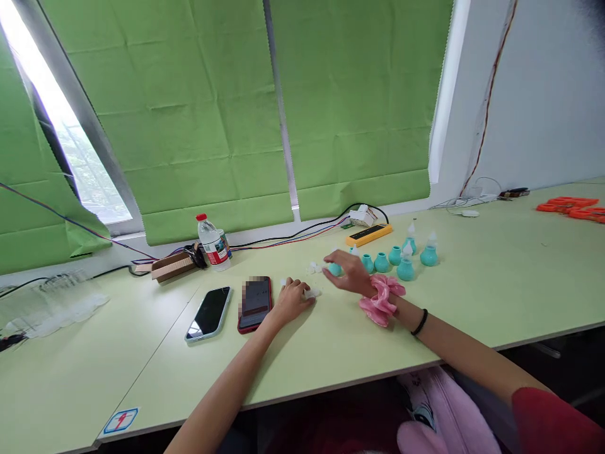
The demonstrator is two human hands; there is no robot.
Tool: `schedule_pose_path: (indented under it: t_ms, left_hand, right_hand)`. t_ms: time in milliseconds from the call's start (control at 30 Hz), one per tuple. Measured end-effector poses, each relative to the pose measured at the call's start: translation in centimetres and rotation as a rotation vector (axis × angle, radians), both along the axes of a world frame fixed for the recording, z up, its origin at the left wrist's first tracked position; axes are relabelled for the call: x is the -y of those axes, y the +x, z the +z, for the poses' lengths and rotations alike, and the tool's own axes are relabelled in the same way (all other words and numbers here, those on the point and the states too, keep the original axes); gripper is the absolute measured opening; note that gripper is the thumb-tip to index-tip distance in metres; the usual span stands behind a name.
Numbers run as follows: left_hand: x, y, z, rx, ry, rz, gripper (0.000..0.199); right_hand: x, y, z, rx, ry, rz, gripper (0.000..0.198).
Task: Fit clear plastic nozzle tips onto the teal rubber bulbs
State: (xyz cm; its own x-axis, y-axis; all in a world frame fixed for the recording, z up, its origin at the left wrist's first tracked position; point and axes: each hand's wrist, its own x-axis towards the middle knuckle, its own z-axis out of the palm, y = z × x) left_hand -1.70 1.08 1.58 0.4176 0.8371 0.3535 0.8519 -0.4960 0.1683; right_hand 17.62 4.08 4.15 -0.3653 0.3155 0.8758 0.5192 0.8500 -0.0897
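My left hand (pixel 293 301) rests low over the table, its fingers curled down on small translucent plastic pieces (pixel 312 293). Exactly which piece they grip is partly hidden. To its right, my right hand (pixel 350 272) curves its thumb and fingers round a small round teal bottle (pixel 335 270). A pale tip shows just above those fingers. More clear pieces (pixel 314 268) lie between the hands. Past my right hand stand several open-necked teal bottles (pixel 380 262). Others, such as one teal bottle (pixel 429 255) at the right, carry translucent pointed tops.
Two phones, one pale-edged (pixel 208 314) and one red-cased (pixel 255 304), lie left of my left hand. Behind are a water bottle (pixel 212 243), a cardboard tray (pixel 172 267), cables and a yellow power strip (pixel 369 235). Orange-handled tools (pixel 567 205) lie far right.
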Motion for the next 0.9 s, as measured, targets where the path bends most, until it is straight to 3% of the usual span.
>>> schedule_pose_path:
  t_ms: [100,233,333,467,633,900]
  left_hand:
    - [0.1,0.2,0.2,-0.016,0.0,0.007,0.028]
    - [0.3,0.3,0.3,-0.029,-0.007,0.011,0.028]
    - [0.3,0.2,0.2,-0.025,0.001,0.001,0.028]
    - [0.1,-0.1,0.0,-0.012,0.01,-0.017,0.028]
    - [0.1,-0.1,0.0,-0.012,0.01,-0.019,0.028]
    - [0.6,-0.1,0.4,-0.019,-0.004,0.005,0.029]
  right_hand:
    - [-1.4,1.9,1.2,-0.186,0.059,-0.168,0.013]
    - [-3.3,4.6,2.1,-0.367,0.006,-0.382,0.018]
    - [-4.2,6.0,2.2,-0.351,-0.138,-0.537,0.021]
    - [-4.8,6.8,1.6,-0.107,-0.425,-0.744,0.019]
    - [-5.3,7.2,0.7,0.119,-0.656,-0.792,0.026]
    - [-4.9,6.8,1.1,0.115,-0.624,-0.832,0.021]
